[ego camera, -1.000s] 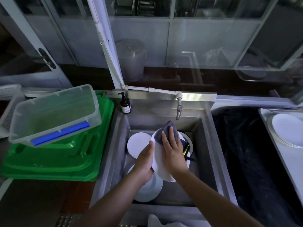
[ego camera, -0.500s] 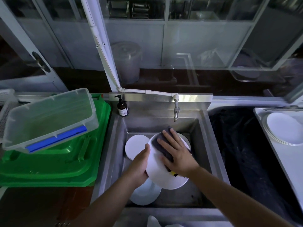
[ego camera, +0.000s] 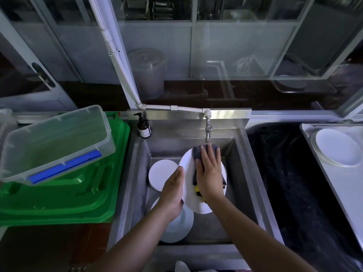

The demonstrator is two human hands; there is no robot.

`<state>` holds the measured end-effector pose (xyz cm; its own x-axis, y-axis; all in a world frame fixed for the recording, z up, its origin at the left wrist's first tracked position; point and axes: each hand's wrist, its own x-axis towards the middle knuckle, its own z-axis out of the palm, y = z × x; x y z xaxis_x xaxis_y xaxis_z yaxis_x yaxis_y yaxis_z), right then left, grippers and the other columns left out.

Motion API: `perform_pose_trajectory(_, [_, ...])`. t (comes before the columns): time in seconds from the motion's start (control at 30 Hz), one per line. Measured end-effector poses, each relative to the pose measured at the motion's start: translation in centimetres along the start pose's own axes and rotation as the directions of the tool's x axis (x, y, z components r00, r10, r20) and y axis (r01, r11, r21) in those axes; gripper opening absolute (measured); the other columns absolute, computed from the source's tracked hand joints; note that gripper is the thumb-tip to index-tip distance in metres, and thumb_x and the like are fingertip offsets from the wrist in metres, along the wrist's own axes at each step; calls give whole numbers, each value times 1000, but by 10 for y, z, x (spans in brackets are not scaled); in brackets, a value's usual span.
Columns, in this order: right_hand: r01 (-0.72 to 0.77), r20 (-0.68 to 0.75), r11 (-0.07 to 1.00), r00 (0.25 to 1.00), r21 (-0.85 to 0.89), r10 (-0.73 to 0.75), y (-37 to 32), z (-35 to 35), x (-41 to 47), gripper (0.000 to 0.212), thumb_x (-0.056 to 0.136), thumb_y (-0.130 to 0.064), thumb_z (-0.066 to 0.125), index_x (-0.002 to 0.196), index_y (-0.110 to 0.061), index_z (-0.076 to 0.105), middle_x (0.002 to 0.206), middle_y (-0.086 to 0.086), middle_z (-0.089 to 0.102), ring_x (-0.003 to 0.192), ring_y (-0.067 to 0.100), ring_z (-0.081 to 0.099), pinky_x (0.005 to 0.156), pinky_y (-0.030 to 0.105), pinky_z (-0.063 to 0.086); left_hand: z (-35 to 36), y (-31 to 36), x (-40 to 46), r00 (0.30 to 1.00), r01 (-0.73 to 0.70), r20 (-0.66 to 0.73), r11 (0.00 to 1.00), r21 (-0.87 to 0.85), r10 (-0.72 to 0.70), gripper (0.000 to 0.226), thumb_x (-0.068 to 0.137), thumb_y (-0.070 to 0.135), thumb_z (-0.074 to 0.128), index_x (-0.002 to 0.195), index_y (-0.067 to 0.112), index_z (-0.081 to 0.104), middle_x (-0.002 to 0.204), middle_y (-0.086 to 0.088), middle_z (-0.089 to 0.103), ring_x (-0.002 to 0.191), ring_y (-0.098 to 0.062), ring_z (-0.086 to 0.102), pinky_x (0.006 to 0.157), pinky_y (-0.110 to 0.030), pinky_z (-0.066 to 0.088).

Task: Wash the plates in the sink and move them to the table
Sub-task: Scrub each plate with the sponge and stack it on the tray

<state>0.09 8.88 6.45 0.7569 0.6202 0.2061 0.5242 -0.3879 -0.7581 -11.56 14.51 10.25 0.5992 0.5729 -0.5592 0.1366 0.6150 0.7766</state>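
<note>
Over the steel sink (ego camera: 247,173) I hold a white plate (ego camera: 189,191) tilted on edge. My left hand (ego camera: 172,193) grips its left rim. My right hand (ego camera: 209,173) lies flat with straight fingers on a dark grey cloth (ego camera: 206,151), pressing it against the plate's face. A yellow-and-black scrubber edge (ego camera: 197,190) shows under my palm. Two more white plates lie in the basin: one at the back left (ego camera: 162,173), one at the front left (ego camera: 176,228), partly hidden by my left wrist.
A tap (ego camera: 208,130) hangs just above the cloth. A soap bottle (ego camera: 144,127) stands on the sink's back left corner. A clear tub (ego camera: 53,142) rests on green crates (ego camera: 64,195) at the left. Stacked white plates (ego camera: 335,148) sit on the table at the right.
My right hand swept the cloth down across the plate to the right, then back up toward the tap. My left hand kept its hold on the rim.
</note>
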Motion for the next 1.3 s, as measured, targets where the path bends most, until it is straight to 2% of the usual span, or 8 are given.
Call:
perform_pose_trajectory(0.2, [619, 82, 785, 783, -20, -616, -13, -3, -19, 45, 102, -10, 54, 146, 0, 48, 159, 10, 36, 155, 28, 17, 122, 54, 25, -5, 9, -9, 997, -73, 12, 993, -95, 75, 46, 100, 45, 49, 133, 16, 64, 129, -3, 72, 120, -16, 67, 107, -38, 49])
perform_pose_trajectory(0.37, [24, 34, 999, 999, -36, -23, 3, -1, 5, 47, 109, -29, 43, 155, -23, 38, 163, -15, 17, 156, 15, -1, 122, 49, 26, 0, 6, -11, 1000, 12, -23, 997, -82, -14, 43, 107, 49, 41, 127, 21, 67, 120, -3, 75, 111, -21, 72, 94, -41, 56])
perform_pose_trajectory(0.6, [588, 181, 808, 796, -11, -577, -2, -6, -19, 46, 105, -19, 53, 149, -5, 47, 161, 8, 35, 154, 37, 18, 123, 52, 23, -3, 9, -14, 999, -30, 25, 987, -160, 35, 59, 95, 54, 46, 137, 14, 60, 131, -7, 70, 120, -18, 67, 101, -37, 51])
perform_pose_trajectory(0.77, [-31, 15, 998, 999, -53, 32, 8, -17, 0, 48, 109, -35, 39, 156, -25, 35, 164, -18, 15, 156, 13, -4, 124, 47, 21, 4, 12, -16, 998, 33, 48, 995, -98, -28, 47, 107, 53, 36, 126, 22, 66, 121, -3, 75, 110, -19, 72, 88, -39, 56])
perform_pose_trajectory(0.93, [439, 63, 898, 898, -30, -436, -10, -1, -35, 44, 104, -16, 46, 147, -6, 50, 160, 5, 36, 155, 31, 16, 122, 52, 24, 6, 14, -9, 999, -9, 30, 993, -117, 13, 47, 107, 46, 39, 130, 14, 65, 128, -6, 72, 117, -16, 69, 97, -33, 52])
perform_pose_trajectory(1.03, [505, 147, 863, 855, -19, -498, 1, -2, -29, 46, 102, -13, 45, 148, -6, 49, 160, 7, 37, 154, 37, 18, 122, 51, 25, 1, 15, -5, 999, 6, 43, 990, -141, 0, 53, 104, 50, 40, 134, 13, 63, 131, -7, 70, 120, -18, 68, 98, -35, 52])
perform_pose_trajectory(1.23, [22, 89, 999, 996, -38, -18, 17, -13, 4, 57, 98, -23, 34, 154, -18, 39, 161, -16, 19, 156, 15, 1, 123, 48, 23, -2, 13, 0, 999, 38, -19, 996, -86, -39, 51, 104, 57, 40, 127, 20, 65, 120, -4, 75, 113, -23, 71, 102, -46, 53])
perform_pose_trajectory(1.3, [98, 93, 995, 991, -17, -96, 3, -10, -4, 54, 101, -23, 34, 154, -15, 39, 162, -12, 21, 157, 17, 1, 123, 49, 22, 1, 15, 0, 999, 44, -10, 996, -72, -45, 50, 104, 57, 40, 124, 20, 67, 118, -2, 76, 110, -20, 71, 97, -41, 54])
